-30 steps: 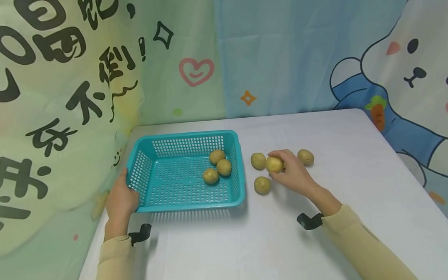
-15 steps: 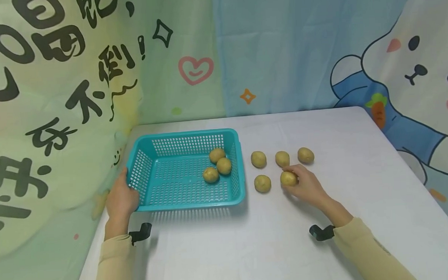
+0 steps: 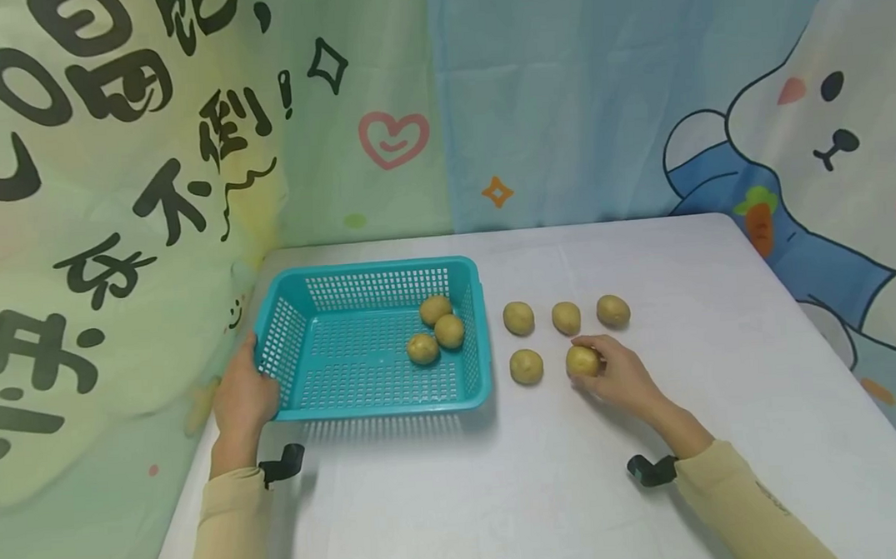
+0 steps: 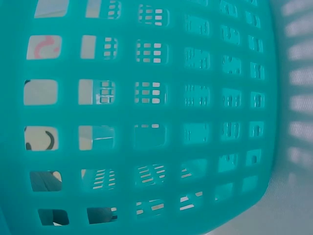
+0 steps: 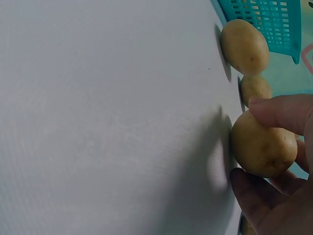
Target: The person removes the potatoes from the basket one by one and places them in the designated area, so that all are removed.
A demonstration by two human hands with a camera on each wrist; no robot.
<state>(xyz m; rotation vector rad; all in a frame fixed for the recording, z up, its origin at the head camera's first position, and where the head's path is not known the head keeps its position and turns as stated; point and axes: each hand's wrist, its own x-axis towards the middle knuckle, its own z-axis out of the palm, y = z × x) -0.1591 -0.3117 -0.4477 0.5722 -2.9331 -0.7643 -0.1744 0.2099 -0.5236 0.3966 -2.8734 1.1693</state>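
My left hand (image 3: pixel 246 394) grips the left side of a teal plastic basket (image 3: pixel 374 411), whose perforated wall (image 4: pixel 124 115) fills the left wrist view. Three potatoes lie in the basket's right part, one of them a potato (image 3: pixel 423 349) nearest the front. To the right of the basket, my right hand (image 3: pixel 623 380) holds a potato (image 3: pixel 582 361) between thumb and fingers, close over the table. The right wrist view shows this potato (image 5: pixel 264 144) with the thumb on one side and fingertips on the other.
On the white table (image 3: pixel 457 496), a back row holds a potato (image 3: pixel 519 318), a potato (image 3: pixel 566 318) and a potato (image 3: pixel 613 311). Left of my right hand sits another potato (image 3: pixel 526 367). A printed curtain (image 3: pixel 560 99) hangs behind the table.
My right hand has carried its potato toward the front right, away from the back row, uncovering the middle back potato. In the last half second it moved only slightly. The left hand stays on the basket.
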